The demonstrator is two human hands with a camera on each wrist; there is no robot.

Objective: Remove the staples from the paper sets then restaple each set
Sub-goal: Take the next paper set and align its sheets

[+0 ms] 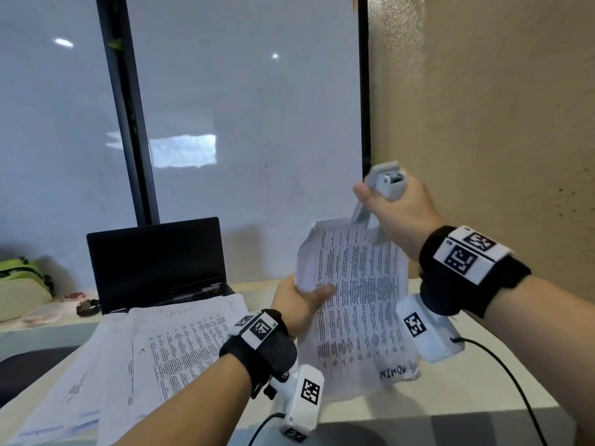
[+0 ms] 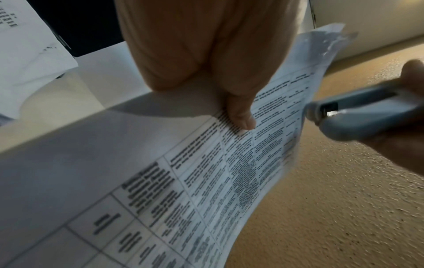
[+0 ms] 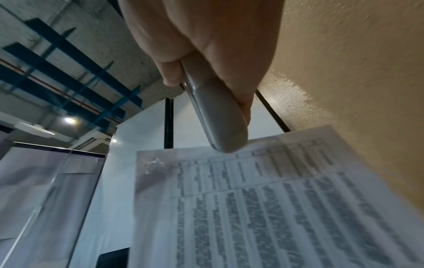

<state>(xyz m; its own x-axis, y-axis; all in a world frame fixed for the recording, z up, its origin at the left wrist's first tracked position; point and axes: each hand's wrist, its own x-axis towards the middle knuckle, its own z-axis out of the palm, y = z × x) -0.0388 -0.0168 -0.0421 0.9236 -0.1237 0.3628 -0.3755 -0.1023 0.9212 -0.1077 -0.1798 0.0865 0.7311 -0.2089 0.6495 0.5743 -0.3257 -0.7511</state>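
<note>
Half the stapler (image 1: 383, 185) hidden by right hand (image 1: 399, 210)

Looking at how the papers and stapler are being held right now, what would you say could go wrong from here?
1. The paper set is held in mid-air, with only the left hand pinching one edge; sheets may shift, so a staple could land crooked.
2. The right hand brings the stapler to an already crumpled top corner, which may tear.
3. Pages hang loose and curled, so the bottom ones might get missed.

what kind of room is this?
Likely an office: a laptop and loose printed papers lie on a desk beside frosted glass partitions, and a stapler is in hand.
</note>
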